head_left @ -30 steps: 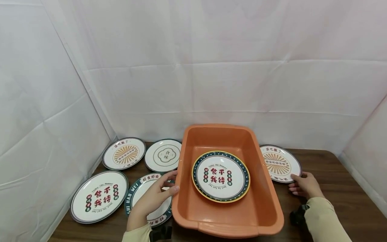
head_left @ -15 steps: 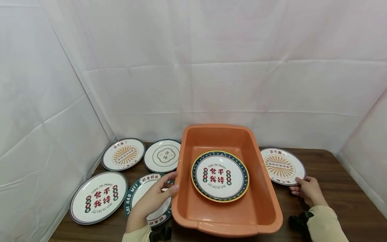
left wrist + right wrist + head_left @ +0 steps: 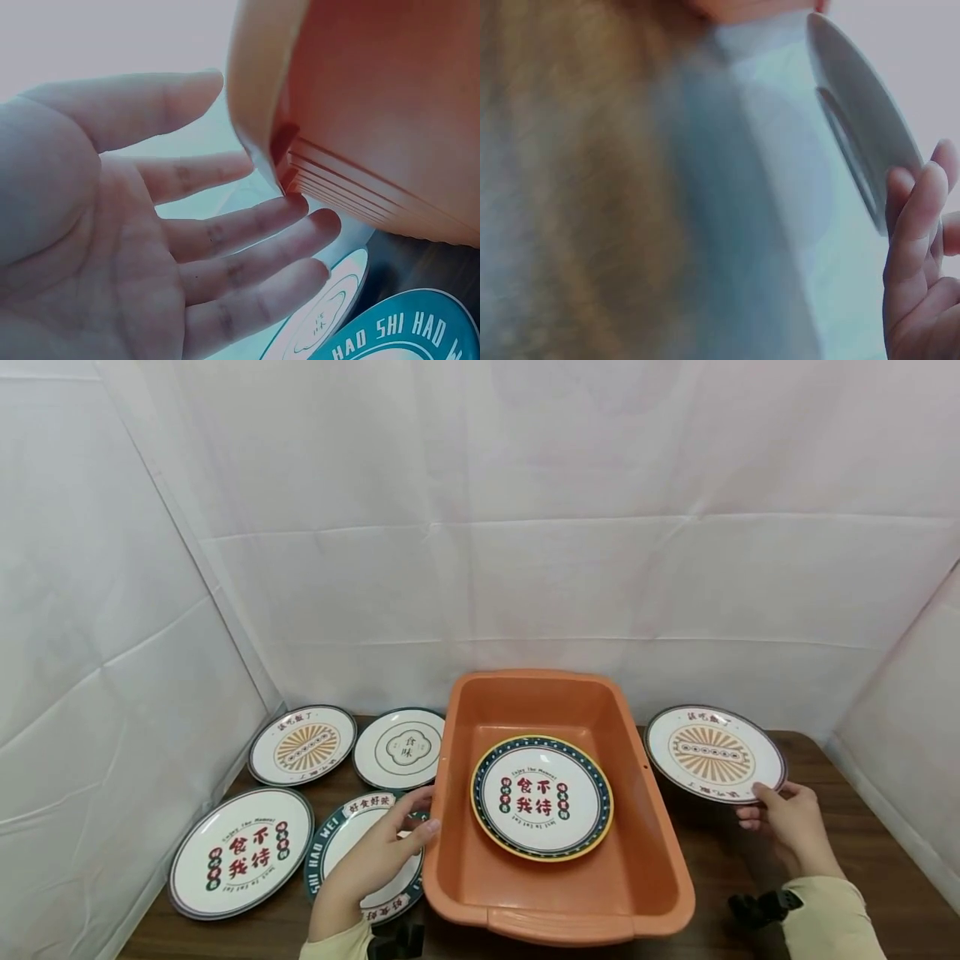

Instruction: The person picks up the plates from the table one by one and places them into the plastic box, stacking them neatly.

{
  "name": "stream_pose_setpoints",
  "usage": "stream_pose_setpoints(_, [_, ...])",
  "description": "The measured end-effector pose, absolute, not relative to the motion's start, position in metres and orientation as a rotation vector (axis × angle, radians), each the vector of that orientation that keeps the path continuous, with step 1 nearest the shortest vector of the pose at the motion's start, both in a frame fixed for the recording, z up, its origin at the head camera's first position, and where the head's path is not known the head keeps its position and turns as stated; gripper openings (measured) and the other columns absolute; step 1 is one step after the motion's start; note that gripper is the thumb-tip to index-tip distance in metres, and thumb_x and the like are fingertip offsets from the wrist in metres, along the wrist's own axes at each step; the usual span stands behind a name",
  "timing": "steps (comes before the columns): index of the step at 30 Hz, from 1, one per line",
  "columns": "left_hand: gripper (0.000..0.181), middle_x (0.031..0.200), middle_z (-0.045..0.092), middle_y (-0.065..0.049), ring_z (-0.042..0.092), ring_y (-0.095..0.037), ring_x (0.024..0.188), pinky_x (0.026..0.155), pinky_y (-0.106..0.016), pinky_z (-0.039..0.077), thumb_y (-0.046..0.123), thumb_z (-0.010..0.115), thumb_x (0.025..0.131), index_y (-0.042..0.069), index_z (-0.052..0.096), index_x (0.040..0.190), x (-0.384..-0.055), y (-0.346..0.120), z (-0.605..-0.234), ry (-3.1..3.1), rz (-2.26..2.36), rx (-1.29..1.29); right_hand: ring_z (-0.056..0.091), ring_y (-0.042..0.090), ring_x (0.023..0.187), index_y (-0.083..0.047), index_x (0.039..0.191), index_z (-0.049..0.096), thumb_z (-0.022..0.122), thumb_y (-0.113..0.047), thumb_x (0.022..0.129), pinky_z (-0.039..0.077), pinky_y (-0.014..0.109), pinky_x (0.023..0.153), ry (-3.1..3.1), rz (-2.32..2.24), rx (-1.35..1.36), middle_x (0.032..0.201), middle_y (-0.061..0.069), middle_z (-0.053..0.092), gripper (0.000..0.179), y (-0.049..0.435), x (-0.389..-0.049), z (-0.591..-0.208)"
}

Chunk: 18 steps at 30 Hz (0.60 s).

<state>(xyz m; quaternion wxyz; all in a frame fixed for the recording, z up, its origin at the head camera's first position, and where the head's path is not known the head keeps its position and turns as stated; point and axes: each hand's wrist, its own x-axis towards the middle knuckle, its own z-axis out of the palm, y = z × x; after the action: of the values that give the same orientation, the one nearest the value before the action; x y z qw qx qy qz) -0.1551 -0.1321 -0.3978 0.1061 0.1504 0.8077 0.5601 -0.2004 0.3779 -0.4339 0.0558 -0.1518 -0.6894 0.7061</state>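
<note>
My right hand [image 3: 791, 827] pinches the near right edge of a white plate [image 3: 716, 753] with an orange sunburst, thumb on top and fingers beneath. In the right wrist view the plate's grey underside [image 3: 866, 105] shows, lifted off the table. My left hand [image 3: 375, 860] rests at the left rim of an orange plastic basin [image 3: 558, 927]. Its fingers [image 3: 247, 225] are spread and relaxed, with fingertips right at the rim in the left wrist view. Inside the basin lies a white plate [image 3: 540, 797] with red characters, its rim dark green dotted and yellow-edged.
Left of the basin lie a sunburst plate [image 3: 303, 745], a plate with a small central emblem [image 3: 401, 747], a large red-lettered plate [image 3: 240, 852] and a green-rimmed plate [image 3: 330, 839], partly behind my left hand. White cloth [image 3: 555, 568] surrounds the dark wooden table [image 3: 885, 868].
My right hand has slid the sunburst plate to the right, then raised it off the table, away from the basin. My left hand stays at the basin's rim.
</note>
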Motion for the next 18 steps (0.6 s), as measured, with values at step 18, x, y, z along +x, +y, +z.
stream_pose_setpoints(18, [0.058,0.133,0.044,-0.010,0.048,-0.022,0.114,0.086,-0.038,0.044,0.019,0.049,0.097,0.012,0.019,0.146,-0.145,-0.124,-0.373,2.831,1.723,0.318,0.062,0.015,0.047,0.005,0.103,0.030,0.044,-0.006,0.097,0.051,0.028,0.046,-1.905,2.376,0.041,0.061,0.009,0.063,0.019,0.314,-0.178,-0.348])
